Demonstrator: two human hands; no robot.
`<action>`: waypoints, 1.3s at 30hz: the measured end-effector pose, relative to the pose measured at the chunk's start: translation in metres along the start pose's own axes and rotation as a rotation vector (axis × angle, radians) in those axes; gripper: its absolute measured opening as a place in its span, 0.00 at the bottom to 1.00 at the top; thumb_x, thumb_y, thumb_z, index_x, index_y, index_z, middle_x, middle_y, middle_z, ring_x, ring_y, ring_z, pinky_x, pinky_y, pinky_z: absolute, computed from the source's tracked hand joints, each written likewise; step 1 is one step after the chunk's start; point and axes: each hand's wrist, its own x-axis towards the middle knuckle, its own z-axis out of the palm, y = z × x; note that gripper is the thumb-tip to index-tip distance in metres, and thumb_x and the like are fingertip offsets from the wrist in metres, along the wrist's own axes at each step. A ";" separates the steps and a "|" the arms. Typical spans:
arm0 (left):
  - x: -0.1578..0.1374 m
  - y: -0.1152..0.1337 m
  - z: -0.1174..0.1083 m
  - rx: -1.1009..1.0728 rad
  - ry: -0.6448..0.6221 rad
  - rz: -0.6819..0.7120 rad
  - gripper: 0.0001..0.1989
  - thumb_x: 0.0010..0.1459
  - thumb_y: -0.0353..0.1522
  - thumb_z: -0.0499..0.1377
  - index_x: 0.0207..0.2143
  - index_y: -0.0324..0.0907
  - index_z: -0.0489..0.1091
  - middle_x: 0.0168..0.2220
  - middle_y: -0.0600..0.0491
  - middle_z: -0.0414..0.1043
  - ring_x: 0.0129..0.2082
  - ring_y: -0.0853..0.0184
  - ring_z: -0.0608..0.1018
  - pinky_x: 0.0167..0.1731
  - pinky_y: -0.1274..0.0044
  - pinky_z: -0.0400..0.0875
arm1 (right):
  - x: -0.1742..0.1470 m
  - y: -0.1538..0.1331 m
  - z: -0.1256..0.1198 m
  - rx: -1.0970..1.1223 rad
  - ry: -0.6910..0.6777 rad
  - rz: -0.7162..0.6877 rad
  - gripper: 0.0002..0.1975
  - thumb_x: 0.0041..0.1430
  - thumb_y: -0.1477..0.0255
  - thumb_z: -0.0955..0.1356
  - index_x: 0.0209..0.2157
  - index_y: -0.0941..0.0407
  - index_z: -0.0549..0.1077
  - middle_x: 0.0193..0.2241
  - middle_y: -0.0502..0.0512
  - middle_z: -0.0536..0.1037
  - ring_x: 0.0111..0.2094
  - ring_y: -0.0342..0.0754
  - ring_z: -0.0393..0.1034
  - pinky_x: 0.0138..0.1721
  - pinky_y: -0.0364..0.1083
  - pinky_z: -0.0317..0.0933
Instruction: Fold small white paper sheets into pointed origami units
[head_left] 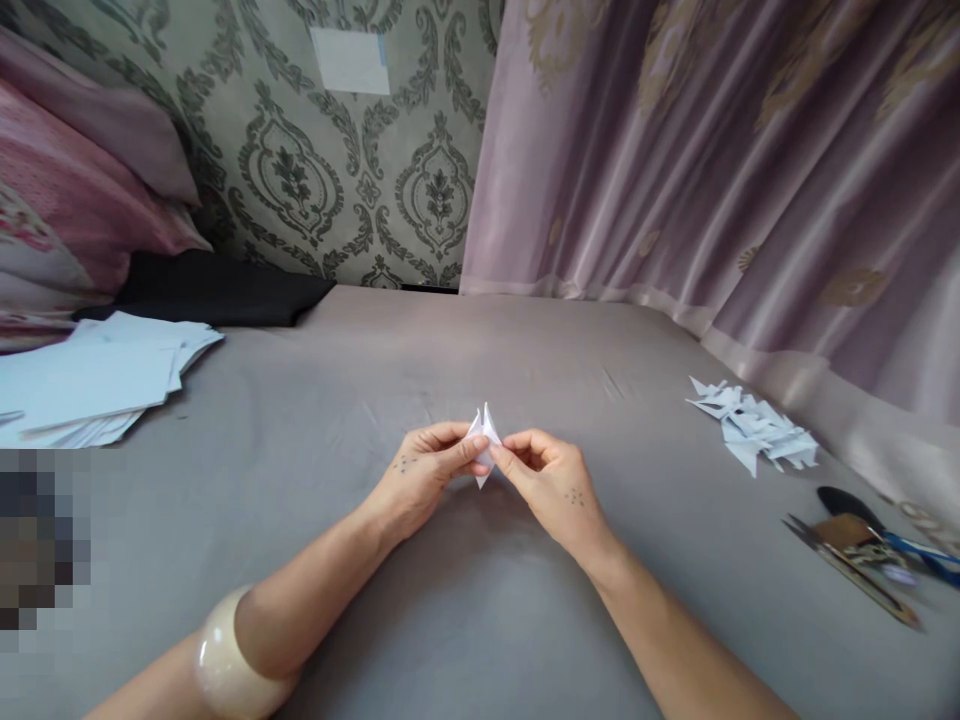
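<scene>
A small piece of folded white paper (486, 452) is held up between my two hands, over the grey sheet. Two narrow points stick up from its top, and a single point hangs below. My left hand (424, 470) pinches its left side between thumb and fingers. On the right side, my right hand (551, 480) grips it with thumb and forefinger. The fingertips cover part of the paper's middle. A wide cream bangle (225, 660) circles my left forearm.
A stack of white paper sheets (90, 375) lies at the left, near a dark folded cloth (225, 290). To the right are a heap of folded paper pieces (757, 425) and a small cluster of items with a pointed tool (855, 575). Purple curtains (675, 170) hang behind.
</scene>
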 end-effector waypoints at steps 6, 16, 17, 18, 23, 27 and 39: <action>-0.001 0.001 0.003 -0.073 0.023 -0.048 0.10 0.46 0.34 0.70 0.28 0.38 0.77 0.27 0.54 0.74 0.26 0.72 0.74 0.27 0.79 0.71 | -0.001 0.005 0.004 -0.027 0.045 -0.037 0.11 0.53 0.63 0.70 0.24 0.56 0.74 0.21 0.49 0.74 0.24 0.43 0.64 0.27 0.42 0.56; -0.001 0.001 0.005 -0.014 0.071 0.070 0.08 0.48 0.35 0.69 0.28 0.39 0.78 0.27 0.54 0.75 0.27 0.72 0.75 0.35 0.78 0.71 | -0.003 0.002 0.007 -0.083 0.039 -0.083 0.10 0.55 0.66 0.68 0.24 0.55 0.72 0.21 0.49 0.74 0.23 0.42 0.64 0.26 0.42 0.57; -0.002 0.001 0.005 0.018 0.102 0.095 0.08 0.48 0.35 0.68 0.29 0.40 0.78 0.26 0.54 0.75 0.27 0.72 0.75 0.34 0.78 0.71 | -0.003 0.001 0.007 -0.089 0.031 -0.082 0.09 0.55 0.66 0.68 0.24 0.55 0.73 0.22 0.50 0.75 0.24 0.42 0.65 0.27 0.43 0.58; -0.003 0.001 0.006 0.062 0.132 0.125 0.08 0.49 0.35 0.68 0.30 0.40 0.78 0.25 0.55 0.75 0.26 0.72 0.75 0.34 0.78 0.71 | -0.003 0.001 0.006 -0.097 0.031 -0.086 0.09 0.55 0.66 0.68 0.26 0.55 0.73 0.23 0.50 0.75 0.25 0.43 0.66 0.28 0.43 0.59; -0.007 0.000 0.006 0.334 0.194 0.399 0.04 0.51 0.33 0.67 0.29 0.42 0.77 0.28 0.54 0.75 0.29 0.70 0.75 0.32 0.78 0.71 | -0.005 -0.007 0.002 -0.118 0.153 -0.202 0.03 0.54 0.70 0.67 0.31 0.54 0.72 0.29 0.52 0.76 0.29 0.44 0.69 0.32 0.43 0.62; -0.009 -0.003 0.003 0.597 0.171 0.661 0.04 0.57 0.33 0.63 0.33 0.43 0.77 0.34 0.52 0.75 0.34 0.68 0.76 0.35 0.77 0.71 | -0.008 -0.012 -0.001 -0.067 0.102 -0.223 0.04 0.56 0.70 0.66 0.31 0.54 0.73 0.30 0.52 0.76 0.31 0.45 0.70 0.34 0.44 0.62; -0.009 -0.004 -0.006 1.056 0.070 1.069 0.10 0.62 0.25 0.56 0.43 0.45 0.73 0.38 0.50 0.75 0.38 0.67 0.75 0.40 0.74 0.71 | -0.004 -0.011 -0.006 0.075 -0.001 -0.001 0.12 0.55 0.61 0.68 0.27 0.55 0.74 0.22 0.49 0.71 0.26 0.43 0.63 0.29 0.43 0.57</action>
